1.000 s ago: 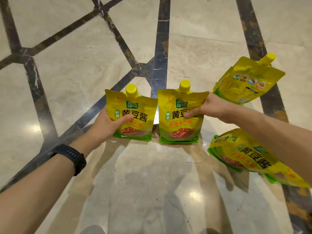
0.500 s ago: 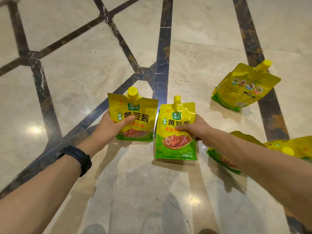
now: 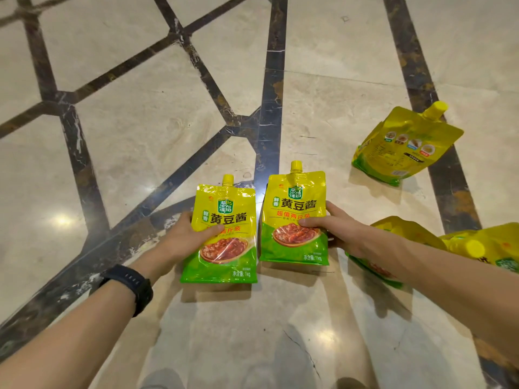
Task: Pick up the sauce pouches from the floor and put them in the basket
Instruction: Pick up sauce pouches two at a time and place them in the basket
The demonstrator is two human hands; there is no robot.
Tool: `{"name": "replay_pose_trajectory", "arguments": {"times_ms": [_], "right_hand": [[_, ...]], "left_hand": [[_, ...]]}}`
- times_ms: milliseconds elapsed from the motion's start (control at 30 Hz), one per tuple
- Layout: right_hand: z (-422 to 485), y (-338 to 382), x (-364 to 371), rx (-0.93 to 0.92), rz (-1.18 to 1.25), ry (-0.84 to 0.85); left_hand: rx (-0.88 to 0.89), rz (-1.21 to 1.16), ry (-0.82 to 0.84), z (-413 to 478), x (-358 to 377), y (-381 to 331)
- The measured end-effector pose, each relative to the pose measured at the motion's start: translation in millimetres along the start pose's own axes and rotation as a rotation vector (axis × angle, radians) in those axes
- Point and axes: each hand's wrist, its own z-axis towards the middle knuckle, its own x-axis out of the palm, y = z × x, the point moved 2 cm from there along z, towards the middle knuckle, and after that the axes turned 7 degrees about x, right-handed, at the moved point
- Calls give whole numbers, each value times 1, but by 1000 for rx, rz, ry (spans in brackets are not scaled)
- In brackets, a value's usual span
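Left hand (image 3: 184,239) is clamped on a yellow-green spouted sauce pouch (image 3: 224,234): thumb across the front panel just under the big characters, fingers behind. Pouch upright, cap up, front facing the camera, "1kg" printed at the lower corner. Black watch (image 3: 130,286) on that wrist.

Right hand (image 3: 335,230) grips a second sauce pouch (image 3: 296,217) the same way, thumb over the food picture, fingers wrapped round the right edge. Also upright, sitting just right of the left-hand pouch, a narrow gap between the two. Can't tell whether either pouch's bottom edge touches the marble floor (image 3: 140,130).

Beyond the right hand, well apart, a third pouch (image 3: 404,147) lies back-side up on the floor, spout pointing away, partly over a dark inlay strip. Right behind the right forearm, two more: one pouch (image 3: 404,228) mostly hidden by the arm, and an edge pouch (image 3: 488,248) cut off by the frame with its yellow cap showing.

All pouches sealed, caps on. No basket in view.
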Motion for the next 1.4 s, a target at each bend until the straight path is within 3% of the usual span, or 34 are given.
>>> {"name": "replay_pose_trajectory", "arguments": {"times_ms": [133,267,433,633,833,1167,1400], "right_hand": [[-1,1,3,-11,103,114],[-1,-6,20,-29,120,170],[-2,-16,29,-312,18,-1],[-4,-1,20,-484,-164,0],[-1,-8,18,-376,-18,77],[-36,-35,33,-360,22,59],[-18,-40,22,-196,122,99]], "left_hand": [[126,39,-177,-13,4,-6],[220,39,-243,-24,11,-13],[325,10,-211,-33,14,-12],[417,96,-188,-17,6,8],[331,62,-60,-10,7,14],[392,89,-89,-11,10,9],[396,69,-59,-13,12,9]]}}
